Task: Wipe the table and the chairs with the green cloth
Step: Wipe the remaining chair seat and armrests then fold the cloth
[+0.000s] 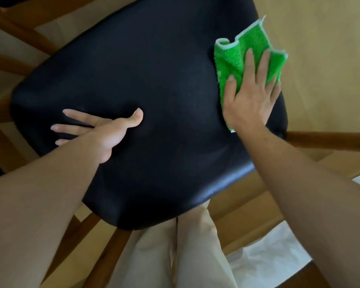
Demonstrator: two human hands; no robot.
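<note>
While the left hand (104, 134) lies flat with straight, spread fingers on the black padded leather chair seat (150, 100), the right hand (249, 96) presses the fluffy green cloth with white trim (241, 53) onto that seat's far right corner, fingers extended over it. Wooden chair rails (328, 138) flank the seat.

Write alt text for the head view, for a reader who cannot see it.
Seen from above, a right hand presses a green cloth flat on the right edge of a black chair seat. The left hand rests open on the seat, fingers spread. Wooden chair frame and pale trousers show below.
</note>
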